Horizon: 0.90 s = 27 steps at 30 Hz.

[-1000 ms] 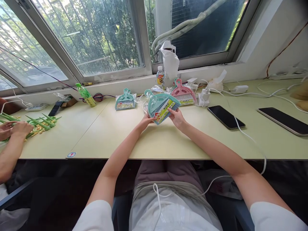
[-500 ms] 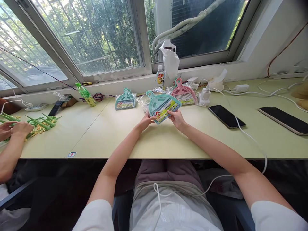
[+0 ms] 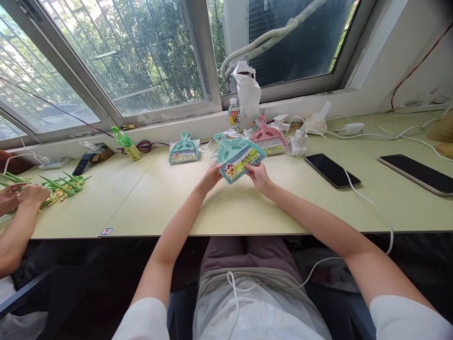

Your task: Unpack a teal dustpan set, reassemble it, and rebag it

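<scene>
- We list one mint-green plastic dustpan-and-brush set (image 3: 241, 153), blue-bristled and yellow-labelled, held tilted above the middle of the pale yellow-green desk (image 3: 240, 215), handle toward the back edge.
- Left hand (image 3: 212, 178): fingers grasping the set's lower left rim.
- Right hand (image 3: 259, 176): fingers pinching its lower right side, thumb over the label; we cannot see all the fingertips behind.
- Handling, as we judge it: light, fairly stiff, smooth enough to slip, bristles soft. The firm rim or looped handle offers the best hold; the label may crease.
- Toward the back edge we note a smaller mint-green dustpan set (image 3: 184, 150) in clear film, left of the held piece, and a pink plastic dustpan set (image 3: 268, 137) close behind its right side.
- Rightward lies a black flat phone (image 3: 331, 170), crossed by a white thin cable (image 3: 366, 199).
- Room to move, we judge, runs toward the front edge.
</scene>
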Each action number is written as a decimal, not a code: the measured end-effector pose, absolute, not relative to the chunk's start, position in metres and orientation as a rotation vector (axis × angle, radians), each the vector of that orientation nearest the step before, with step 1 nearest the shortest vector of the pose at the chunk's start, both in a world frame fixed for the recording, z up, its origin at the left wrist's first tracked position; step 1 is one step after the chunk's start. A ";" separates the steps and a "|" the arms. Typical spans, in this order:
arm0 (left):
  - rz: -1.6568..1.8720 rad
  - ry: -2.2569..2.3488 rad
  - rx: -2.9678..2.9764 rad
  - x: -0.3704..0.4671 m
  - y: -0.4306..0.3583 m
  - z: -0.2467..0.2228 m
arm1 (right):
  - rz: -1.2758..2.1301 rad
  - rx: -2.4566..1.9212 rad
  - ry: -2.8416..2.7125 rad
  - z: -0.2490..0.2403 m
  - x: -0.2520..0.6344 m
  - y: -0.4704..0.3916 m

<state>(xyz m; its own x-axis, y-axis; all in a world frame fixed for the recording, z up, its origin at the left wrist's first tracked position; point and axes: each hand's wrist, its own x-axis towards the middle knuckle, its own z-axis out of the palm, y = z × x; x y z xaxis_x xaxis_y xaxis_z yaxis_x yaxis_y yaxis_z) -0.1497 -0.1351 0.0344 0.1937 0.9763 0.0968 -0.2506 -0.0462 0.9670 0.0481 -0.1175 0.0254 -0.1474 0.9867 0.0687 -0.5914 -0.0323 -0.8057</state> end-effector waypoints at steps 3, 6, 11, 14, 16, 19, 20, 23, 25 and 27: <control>1.072 0.852 1.094 -0.150 -0.139 0.033 | 1.553 -0.625 -0.854 0.027 0.048 -0.119; 0.975 0.807 1.039 -0.153 -0.142 0.033 | 1.548 -0.616 -0.871 0.028 0.049 -0.120; 0.888 0.735 1.067 -0.158 -0.146 0.040 | 1.544 -0.583 -0.876 0.029 0.049 -0.121; 0.831 0.657 1.096 -0.156 -0.151 0.044 | 1.533 -0.578 -0.896 0.030 0.049 -0.122; 0.772 0.582 1.105 -0.153 -0.155 0.046 | 1.522 -0.578 -0.909 0.032 0.050 -0.122; 0.692 0.512 1.116 -0.148 -0.156 0.045 | 1.513 -0.560 -0.914 0.037 0.052 -0.120; 0.697 0.512 1.122 -0.147 -0.155 0.044 | 1.511 -0.550 -0.913 0.038 0.053 -0.119; 0.885 0.600 1.136 -0.148 -0.146 0.039 | 1.509 -0.530 -0.905 0.041 0.056 -0.117; 1.066 0.694 1.125 -0.150 -0.140 0.038 | 1.514 -0.537 -0.907 0.040 0.056 -0.117; 1.204 0.751 1.111 -0.150 -0.139 0.039 | 1.521 -0.554 -0.918 0.039 0.055 -0.118</control>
